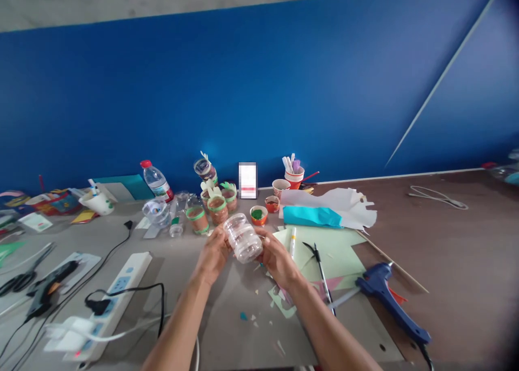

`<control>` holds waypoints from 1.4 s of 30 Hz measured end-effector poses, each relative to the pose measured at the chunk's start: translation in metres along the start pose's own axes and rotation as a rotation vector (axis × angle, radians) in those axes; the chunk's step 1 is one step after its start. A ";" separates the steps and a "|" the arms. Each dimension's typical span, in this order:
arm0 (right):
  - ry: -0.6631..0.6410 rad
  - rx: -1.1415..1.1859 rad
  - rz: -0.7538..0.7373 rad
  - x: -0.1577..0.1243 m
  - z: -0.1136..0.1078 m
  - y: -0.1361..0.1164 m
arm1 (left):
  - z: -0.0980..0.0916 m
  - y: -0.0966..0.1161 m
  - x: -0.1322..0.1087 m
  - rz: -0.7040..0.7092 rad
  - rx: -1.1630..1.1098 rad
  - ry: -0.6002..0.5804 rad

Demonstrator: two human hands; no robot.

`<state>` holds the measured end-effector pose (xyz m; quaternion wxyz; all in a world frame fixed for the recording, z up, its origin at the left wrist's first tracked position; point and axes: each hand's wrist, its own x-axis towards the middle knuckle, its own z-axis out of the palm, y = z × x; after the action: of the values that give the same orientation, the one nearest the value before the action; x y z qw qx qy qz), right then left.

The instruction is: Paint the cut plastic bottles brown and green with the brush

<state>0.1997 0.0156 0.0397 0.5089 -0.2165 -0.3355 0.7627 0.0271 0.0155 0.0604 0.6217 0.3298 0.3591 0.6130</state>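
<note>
Both hands hold a clear plastic bottle piece (243,238) above the table. My left hand (213,254) grips its left side and my right hand (278,258) its right side. Just behind it stand several brown cups with green rims (217,207). Pale green paper (336,249) lies right of my right hand, with a white glue stick (292,241) and black scissors (322,268) on it.
A blue glue gun (389,300) lies at the right. A white power strip (113,300) with cables and a black glue gun (46,290) are at the left. A water bottle (156,180), paper cups (294,177) and teal paper (312,216) stand near the blue wall.
</note>
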 end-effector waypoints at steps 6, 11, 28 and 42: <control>0.056 -0.030 0.002 -0.001 0.000 0.003 | -0.011 -0.012 0.006 0.112 0.140 0.117; 0.122 -0.114 0.042 0.002 0.001 0.009 | -0.018 -0.022 0.007 0.233 0.356 0.222; 0.194 0.109 0.062 0.009 -0.005 0.002 | -0.011 -0.016 -0.004 0.509 0.207 0.253; 0.222 -0.027 0.055 0.008 -0.005 0.004 | -0.009 -0.016 -0.017 0.245 0.141 -0.004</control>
<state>0.1975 0.0233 0.0331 0.5187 -0.3158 -0.2812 0.7431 0.0278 -0.0019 0.0429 0.5183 0.4153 0.3570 0.6568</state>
